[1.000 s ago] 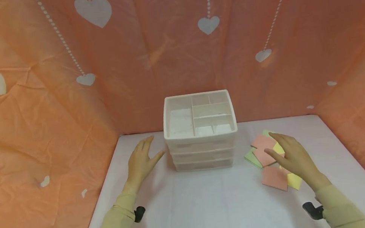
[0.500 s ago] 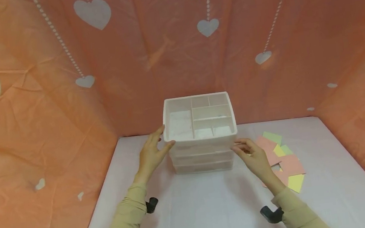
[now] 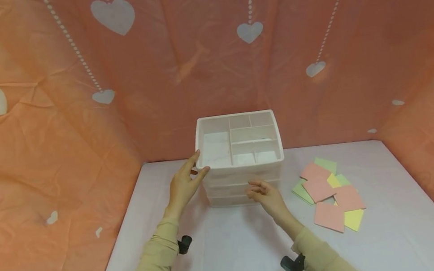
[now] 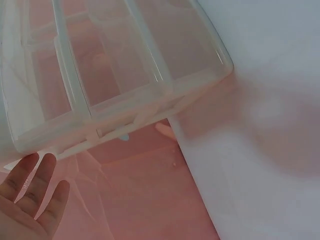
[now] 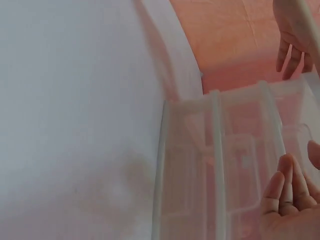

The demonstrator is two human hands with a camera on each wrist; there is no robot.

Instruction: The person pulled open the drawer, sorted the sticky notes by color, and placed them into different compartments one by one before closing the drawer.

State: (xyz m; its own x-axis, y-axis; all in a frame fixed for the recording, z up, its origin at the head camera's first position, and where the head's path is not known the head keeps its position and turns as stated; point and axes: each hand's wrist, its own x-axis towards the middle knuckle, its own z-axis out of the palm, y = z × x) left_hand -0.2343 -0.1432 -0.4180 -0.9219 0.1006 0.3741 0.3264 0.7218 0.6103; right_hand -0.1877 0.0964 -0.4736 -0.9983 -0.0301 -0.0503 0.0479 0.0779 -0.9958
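Observation:
A white plastic drawer organizer (image 3: 241, 165) with a divided tray on top and see-through drawers below stands in the middle of the head view, against the back. My left hand (image 3: 182, 185) touches its front left corner, thumb toward the front and fingers along the side. In the left wrist view the fingers (image 4: 39, 185) of that hand look nearly straight beside the organizer's edge. My right hand (image 3: 268, 198) is in front of the drawers, fingers loosely bent. Its fingertips (image 5: 286, 165) are close to a drawer's upper edge; whether they touch it I cannot tell.
Several pink, yellow and green paper squares (image 3: 321, 186) lie overlapping on the white table (image 3: 231, 251), right of the organizer. A pink-orange cloth (image 3: 199, 56) with white hearts forms the back and side walls. Black wrist devices (image 3: 293, 265) sit under both forearms.
My left hand has moved right onto the organizer's corner. My right hand has swept left from above the paper squares, past the organizer's right edge, to its front. The organizer stays put.

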